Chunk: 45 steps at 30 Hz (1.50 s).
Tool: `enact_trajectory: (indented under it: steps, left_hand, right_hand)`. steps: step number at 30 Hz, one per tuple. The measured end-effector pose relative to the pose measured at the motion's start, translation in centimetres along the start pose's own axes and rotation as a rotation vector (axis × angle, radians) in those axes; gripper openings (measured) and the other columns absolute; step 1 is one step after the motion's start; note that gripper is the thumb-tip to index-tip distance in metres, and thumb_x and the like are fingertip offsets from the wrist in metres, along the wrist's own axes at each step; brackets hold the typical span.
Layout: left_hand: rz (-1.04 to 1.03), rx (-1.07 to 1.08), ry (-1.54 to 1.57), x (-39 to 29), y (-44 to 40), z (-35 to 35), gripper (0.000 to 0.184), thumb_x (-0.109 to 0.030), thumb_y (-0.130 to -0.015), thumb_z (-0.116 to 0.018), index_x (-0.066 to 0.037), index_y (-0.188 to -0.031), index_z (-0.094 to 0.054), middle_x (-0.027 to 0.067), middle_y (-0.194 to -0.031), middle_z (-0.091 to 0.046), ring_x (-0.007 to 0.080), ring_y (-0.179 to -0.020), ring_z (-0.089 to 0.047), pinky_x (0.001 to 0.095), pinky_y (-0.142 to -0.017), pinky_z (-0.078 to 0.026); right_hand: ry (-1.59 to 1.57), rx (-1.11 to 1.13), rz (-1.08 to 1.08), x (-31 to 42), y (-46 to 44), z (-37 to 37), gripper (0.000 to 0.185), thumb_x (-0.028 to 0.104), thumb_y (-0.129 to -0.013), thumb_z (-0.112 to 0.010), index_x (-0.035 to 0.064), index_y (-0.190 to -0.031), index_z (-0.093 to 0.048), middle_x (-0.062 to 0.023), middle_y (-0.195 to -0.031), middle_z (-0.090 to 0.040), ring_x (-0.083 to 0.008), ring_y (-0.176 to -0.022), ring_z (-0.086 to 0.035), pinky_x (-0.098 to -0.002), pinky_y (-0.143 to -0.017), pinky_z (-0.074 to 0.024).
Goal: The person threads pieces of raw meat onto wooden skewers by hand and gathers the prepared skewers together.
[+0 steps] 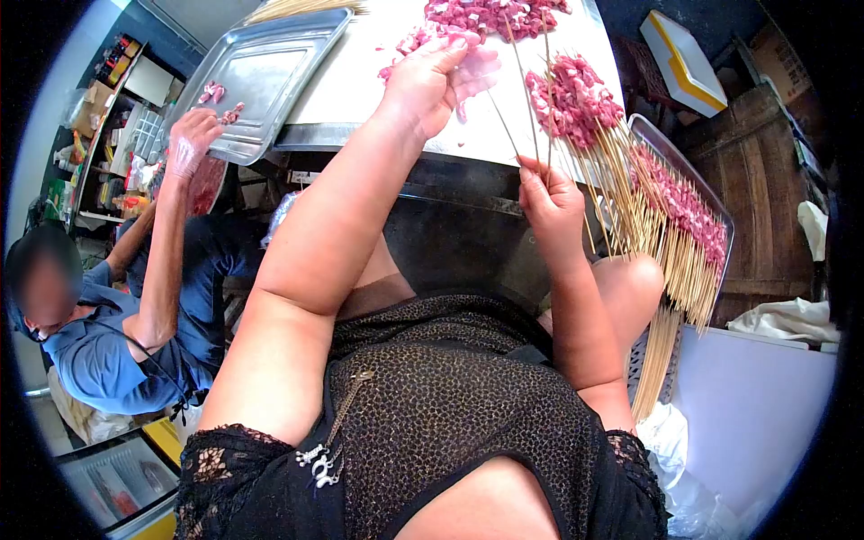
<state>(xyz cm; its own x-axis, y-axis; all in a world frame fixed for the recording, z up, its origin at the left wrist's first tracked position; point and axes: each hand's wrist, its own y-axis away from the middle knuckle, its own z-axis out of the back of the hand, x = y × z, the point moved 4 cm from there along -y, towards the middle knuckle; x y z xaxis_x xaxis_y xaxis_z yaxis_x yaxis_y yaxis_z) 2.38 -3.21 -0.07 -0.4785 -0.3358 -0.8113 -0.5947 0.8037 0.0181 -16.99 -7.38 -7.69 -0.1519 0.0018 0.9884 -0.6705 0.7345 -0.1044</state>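
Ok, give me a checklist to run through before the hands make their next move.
1. Sticks gripped: ok. The right hand holds thin sticks, fanned out and pointing away from the body.
2. Meat on those sticks: not ok. They look bare.
3. Loose meat nearby: ok. The meat pile lies on the table beside the left hand.
4. Piece ready in the left hand: cannot tell. Its fingers are blurred against the meat.
5. Co-worker's hand out of the way: ok. The co-worker's hand is at the metal tray, apart from both hands.
6. Filled skewers stable at the table edge: cannot tell.
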Motion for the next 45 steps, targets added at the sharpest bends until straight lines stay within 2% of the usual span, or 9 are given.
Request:
enact_trajectory:
  steps: [9, 14, 24, 33, 37, 39, 41, 43, 45]
  left_hand:
    - [0.038, 0.114, -0.049, 0.5, 0.8, -1.0, 0.021, -0.01, -0.091, -0.048, 0.003, -0.108, -0.051, 0.0206, -0.104, -0.06, 0.0327, -0.098, -0.06, 0.045, -0.083, -0.052]
    - [-0.073, 0.154, -0.303, -0.2, 0.9, -1.3, 0.024, -0.011, -0.091, -0.049, 0.002, -0.111, -0.05, 0.0185, -0.105, -0.06, 0.0265, -0.1, -0.06, 0.04, -0.085, -0.051]
    - [-0.105, 0.046, -0.131, -0.8, 0.4, -0.5, 0.027, -0.015, -0.094, -0.043, 0.006, -0.108, -0.053, 0.0206, -0.102, -0.061, 0.0294, -0.095, -0.061, 0.0414, -0.085, -0.052]
    - [-0.029, 0.135, -0.07, 0.1, 0.4, -1.1, 0.023, -0.013, -0.091, -0.049, 0.003, -0.106, -0.055, 0.0183, -0.099, -0.062, 0.0292, -0.094, -0.062, 0.041, -0.082, -0.052]
    - [0.09, 0.225, -0.175, 1.0, 1.4, -1.9, 0.029, -0.015, -0.092, -0.048, 0.004, -0.114, -0.052, 0.0194, -0.103, -0.061, 0.0276, -0.097, -0.061, 0.0384, -0.084, -0.051]
    - [0.147, 0.294, -0.41, 1.0, 1.3, -1.6, 0.031, -0.016, -0.091, -0.049, 0.002, -0.117, -0.053, 0.0148, -0.104, -0.062, 0.0238, -0.097, -0.061, 0.0338, -0.083, -0.051]
    - [-0.106, 0.242, -0.844, -0.3, -0.4, -0.2, 0.025, -0.006, -0.088, -0.052, -0.003, -0.112, -0.059, 0.0085, -0.105, -0.063, 0.0167, -0.096, -0.06, 0.0301, -0.081, -0.05]
    - [-0.565, 0.371, -1.508, -1.0, -0.4, 0.5, 0.031, 0.003, -0.078, -0.053, -0.006, -0.106, -0.062, 0.0094, -0.1, -0.063, 0.0207, -0.092, -0.06, 0.0311, -0.079, -0.049]
    - [-0.539, 0.599, -1.877, 0.3, 0.4, 0.6, 0.033, 0.004, -0.069, -0.053, -0.008, -0.097, -0.065, 0.0117, -0.095, -0.063, 0.0282, -0.089, -0.059, 0.0346, -0.077, -0.048]
  right_hand:
    - [-0.119, 0.024, -0.073, 1.1, 0.3, 0.1, 0.019, 0.008, -0.089, -0.054, -0.0012, -0.105, -0.059, 0.0045, -0.062, -0.047, -0.0014, -0.049, -0.036, -0.0157, -0.044, -0.0262]
    - [-0.272, 0.086, -0.21, 1.8, 0.0, -0.3, 0.023, 0.009, -0.088, -0.054, -0.0034, -0.107, -0.057, 0.0047, -0.063, -0.047, -0.0019, -0.049, -0.037, -0.0158, -0.044, -0.0277]
    - [-0.244, 0.063, -0.174, 0.9, -0.2, -0.9, 0.02, 0.011, -0.089, -0.054, 0.0007, -0.106, -0.059, 0.0042, -0.061, -0.046, -0.0011, -0.044, -0.032, -0.0162, -0.039, -0.0226]
    - [-0.26, 0.066, -0.202, 1.7, 0.0, -1.2, 0.022, 0.009, -0.088, -0.053, -0.0043, -0.107, -0.056, 0.0041, -0.063, -0.046, -0.0021, -0.05, -0.036, -0.0161, -0.044, -0.0263]
    - [-0.361, 0.045, -0.189, 1.4, -0.8, -1.0, 0.02, 0.011, -0.089, -0.053, 0.0023, -0.106, -0.058, 0.0027, -0.059, -0.046, -0.0024, -0.04, -0.031, -0.0163, -0.035, -0.0204]
    - [-0.373, 0.01, -0.16, 1.5, -0.9, -0.6, 0.02, 0.01, -0.089, -0.053, 0.0022, -0.106, -0.058, 0.0024, -0.059, -0.046, -0.0027, -0.039, -0.03, -0.0164, -0.034, -0.0197]
    - [-0.372, 0.008, -0.119, 2.0, -1.0, -0.3, 0.02, 0.008, -0.089, -0.053, -0.0005, -0.107, -0.057, 0.0026, -0.061, -0.048, -0.003, -0.046, -0.037, -0.016, -0.04, -0.0261]
    - [-0.379, 0.013, -0.108, 2.0, -0.9, -0.1, 0.02, 0.008, -0.089, -0.053, 0.0001, -0.106, -0.057, 0.0026, -0.062, -0.049, -0.0029, -0.045, -0.037, -0.0158, -0.04, -0.0262]
    - [-0.316, -0.024, -0.111, 1.9, -0.8, 0.0, 0.019, 0.009, -0.089, -0.054, 0.0, -0.106, -0.058, 0.0026, -0.062, -0.049, -0.0027, -0.046, -0.037, -0.0158, -0.04, -0.0262]
